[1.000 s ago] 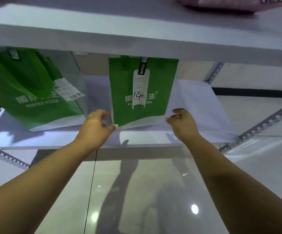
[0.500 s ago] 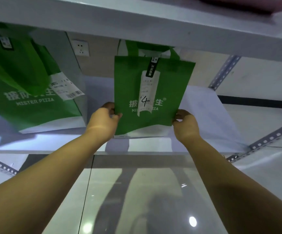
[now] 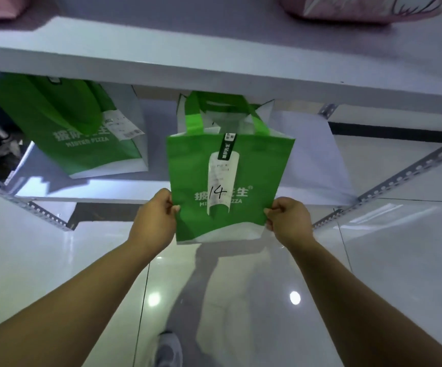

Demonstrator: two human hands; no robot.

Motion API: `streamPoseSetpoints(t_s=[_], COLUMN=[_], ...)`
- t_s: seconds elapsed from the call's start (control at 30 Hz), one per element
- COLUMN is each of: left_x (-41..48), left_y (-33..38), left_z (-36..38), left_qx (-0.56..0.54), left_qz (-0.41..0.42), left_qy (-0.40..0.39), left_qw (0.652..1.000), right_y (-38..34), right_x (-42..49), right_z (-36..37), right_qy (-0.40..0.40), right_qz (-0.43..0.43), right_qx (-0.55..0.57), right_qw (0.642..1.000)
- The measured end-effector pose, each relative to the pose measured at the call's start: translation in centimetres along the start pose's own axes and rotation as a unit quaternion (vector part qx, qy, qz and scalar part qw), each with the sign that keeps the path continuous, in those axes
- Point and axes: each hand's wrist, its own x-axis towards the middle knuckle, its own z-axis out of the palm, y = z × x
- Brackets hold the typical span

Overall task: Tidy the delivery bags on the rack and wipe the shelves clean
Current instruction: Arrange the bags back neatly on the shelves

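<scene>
1. White glossy floor tiles point(image 3: 29, 260) lie below a white rack. Its lower shelf point(image 3: 82, 192) sits between perforated metal rails point(image 3: 399, 178), under the upper shelf point(image 3: 214, 56).
2. The green bag point(image 3: 254, 160), with a receipt point(image 3: 222, 178) marked "14", is held upright in the air. It hangs in front of the lower shelf's front edge.
3. The left hand point(image 3: 153, 221) has its grip clamped on the bag's left edge, low down, with the thumb on the front.
4. The right hand point(image 3: 288, 221) has its grip clamped on the right edge at about the same height.
5. A second green bag point(image 3: 77, 144) stands on the lower shelf to the left, apart from the held one.
6. A pink bag point(image 3: 360, 9) lies on the upper shelf.
</scene>
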Motion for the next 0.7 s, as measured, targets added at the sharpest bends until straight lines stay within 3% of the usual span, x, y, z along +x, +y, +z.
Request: streamPoseSetpoints(t_s=[0.27,0.5,0.7], left_x=[-11.7,-20.4,-26.5], left_y=[2.8,8.9,16.0], left_z=[-5.6,-12.7,-18.8], left_qx=[0.012,-0.021,-0.038], left_qz=[-0.062,-0.071,-0.032], left_qy=[-0.068,-0.064,-0.029], left_qw=[0.996,0.995,0.998], right_y=[-0.9,-7.2,-13.4], right_x=[-11.8,-20.7,-27.3], right_z=[-4.1,-10.6,-17.2], right_qy=[-0.044,-0.070,-0.066], right_qz=[0.107,0.070,0.015], right_qx=[0.011,0.004,0.046], right_qw=[0.993,0.995,0.997])
